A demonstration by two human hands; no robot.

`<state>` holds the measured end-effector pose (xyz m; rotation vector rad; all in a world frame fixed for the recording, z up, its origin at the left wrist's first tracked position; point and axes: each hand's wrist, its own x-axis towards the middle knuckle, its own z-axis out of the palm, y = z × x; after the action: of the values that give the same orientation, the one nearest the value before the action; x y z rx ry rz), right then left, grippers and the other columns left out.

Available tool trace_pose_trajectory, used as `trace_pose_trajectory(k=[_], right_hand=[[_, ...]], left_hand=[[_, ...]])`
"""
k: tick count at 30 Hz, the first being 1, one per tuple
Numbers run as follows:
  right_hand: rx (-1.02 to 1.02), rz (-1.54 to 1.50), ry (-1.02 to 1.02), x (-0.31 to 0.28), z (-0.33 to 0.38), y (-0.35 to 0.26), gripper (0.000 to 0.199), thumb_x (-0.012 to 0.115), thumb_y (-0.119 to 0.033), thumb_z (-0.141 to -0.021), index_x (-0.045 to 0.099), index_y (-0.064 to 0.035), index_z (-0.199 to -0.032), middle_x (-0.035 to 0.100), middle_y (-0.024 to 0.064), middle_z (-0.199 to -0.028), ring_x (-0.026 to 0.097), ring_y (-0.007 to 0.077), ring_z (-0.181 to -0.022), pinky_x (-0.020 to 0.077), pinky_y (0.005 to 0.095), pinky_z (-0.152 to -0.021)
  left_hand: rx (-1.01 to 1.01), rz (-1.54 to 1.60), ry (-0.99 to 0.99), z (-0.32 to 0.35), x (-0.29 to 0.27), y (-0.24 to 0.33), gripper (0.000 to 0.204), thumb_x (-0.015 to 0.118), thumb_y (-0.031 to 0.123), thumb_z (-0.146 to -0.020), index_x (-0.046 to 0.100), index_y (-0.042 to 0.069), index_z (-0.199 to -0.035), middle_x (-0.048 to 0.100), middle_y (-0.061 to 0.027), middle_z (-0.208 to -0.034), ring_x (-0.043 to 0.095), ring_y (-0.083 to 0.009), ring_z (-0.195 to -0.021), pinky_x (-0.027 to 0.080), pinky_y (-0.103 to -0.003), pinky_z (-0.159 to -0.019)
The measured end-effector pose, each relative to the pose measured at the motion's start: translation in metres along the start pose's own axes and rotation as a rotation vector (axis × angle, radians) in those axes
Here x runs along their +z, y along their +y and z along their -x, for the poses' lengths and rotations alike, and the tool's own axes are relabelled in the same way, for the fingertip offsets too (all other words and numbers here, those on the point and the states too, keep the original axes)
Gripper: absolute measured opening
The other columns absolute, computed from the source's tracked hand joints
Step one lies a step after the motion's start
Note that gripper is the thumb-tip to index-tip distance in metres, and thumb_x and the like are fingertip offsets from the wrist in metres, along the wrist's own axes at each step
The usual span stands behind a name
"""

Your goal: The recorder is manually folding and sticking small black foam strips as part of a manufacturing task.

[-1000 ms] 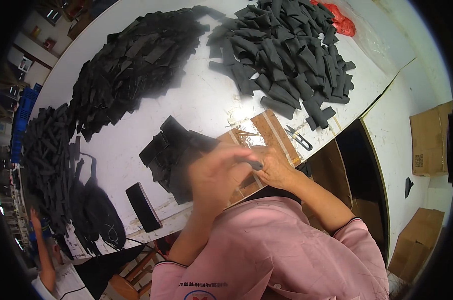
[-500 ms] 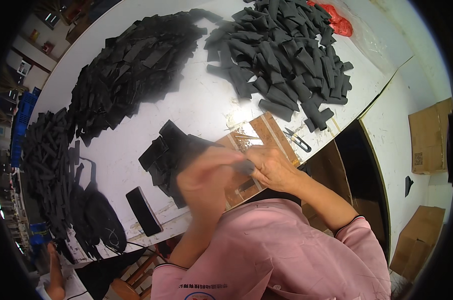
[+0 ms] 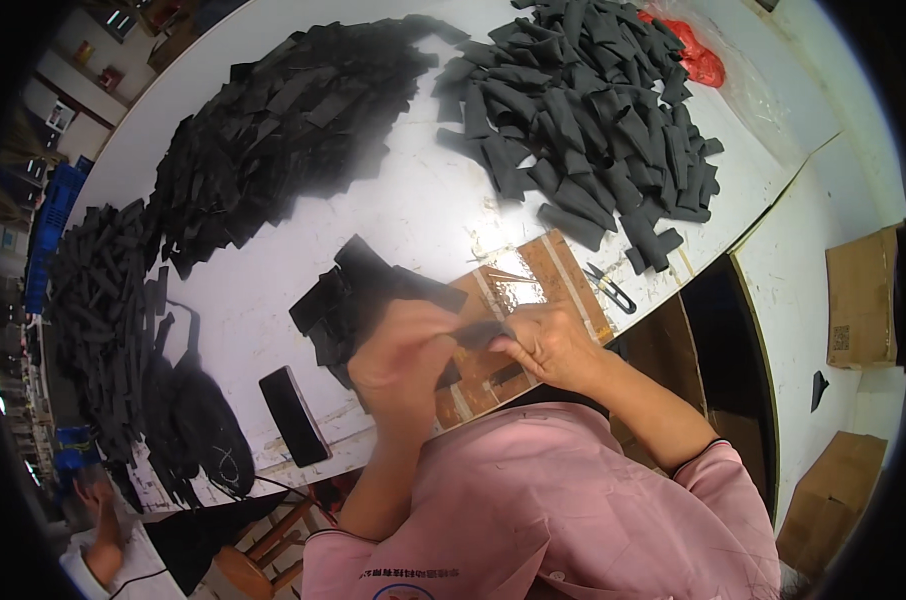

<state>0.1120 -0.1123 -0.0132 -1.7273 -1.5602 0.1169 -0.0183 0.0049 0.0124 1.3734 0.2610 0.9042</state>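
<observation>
Both hands are sitting a little lower and closer together than a moment ago, the left hand (image 3: 405,352) having slid in over the board (image 3: 533,300) toward the right hand (image 3: 550,345). Between them a black strip (image 3: 481,333) is being pinched, lying just above the board near the table (image 3: 423,215) edge, likely so the piece is being worked over a firm surface close to the body. The left hand is curling nearly closed, fingers bunching on the strip's left end and touching the small stack (image 3: 358,290) beside it. The right hand is gripping the strip's other end, fingers folding tight. Snips (image 3: 610,285) are lying just right of the board, within reach. Big heaps of strips (image 3: 583,110) are lying farther back.
</observation>
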Motion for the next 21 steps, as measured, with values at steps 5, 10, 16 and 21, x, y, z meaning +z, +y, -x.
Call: trace_pose_trajectory(k=[5,10,16,21], right_hand=[[-0.013,-0.083,-0.065,-0.034,-0.019,-0.009,0.027,0.055,-0.027,-0.081,0.056,-0.0019,-0.071,0.051,0.0084,-0.054,0.052,0.0232,-0.051,0.0404,0.0322,-0.043],[0.46,-0.909,0.376,-0.071,-0.066,0.004,0.047,0.038,-0.042,-0.089,0.056,-0.0001,-0.079,0.047,0.0015,-0.053,0.047,0.0088,-0.051,0.0361,0.0213,-0.049],[0.77,-0.828,0.161,-0.022,0.005,-0.001,0.04,0.043,-0.037,-0.088,0.056,-0.0022,-0.076,0.05,0.0002,-0.054,0.043,0.006,-0.047,0.0342,0.0185,-0.047],[0.743,-0.739,-0.343,0.007,0.029,-0.028,0.029,0.048,-0.028,-0.087,0.058,-0.0012,-0.082,0.054,0.0012,-0.064,0.049,0.0066,-0.058,0.0413,0.0207,-0.055]], left_hand=[[0.031,-0.237,0.028,-0.016,-0.012,-0.009,0.007,0.055,0.001,-0.078,0.058,-0.003,-0.083,0.06,-0.0088,-0.083,0.052,-0.0149,-0.078,0.041,-0.027,-0.07],[-0.05,-1.039,0.305,-0.075,-0.1,-0.1,0.032,0.056,0.016,-0.075,0.054,-0.002,-0.101,0.057,-0.02,-0.096,0.051,-0.0329,-0.092,0.042,-0.041,-0.076],[-0.461,-1.376,-0.038,-0.103,-0.138,-0.132,0.021,0.059,0.022,-0.07,0.058,0.002,-0.079,0.06,-0.0154,-0.085,0.053,-0.035,-0.084,0.043,-0.041,-0.074],[-0.032,-0.808,0.198,-0.088,-0.101,-0.069,0.007,0.058,0.006,-0.075,0.054,0.0,-0.076,0.058,-0.009,-0.074,0.056,-0.0193,-0.075,0.044,-0.032,-0.065]])
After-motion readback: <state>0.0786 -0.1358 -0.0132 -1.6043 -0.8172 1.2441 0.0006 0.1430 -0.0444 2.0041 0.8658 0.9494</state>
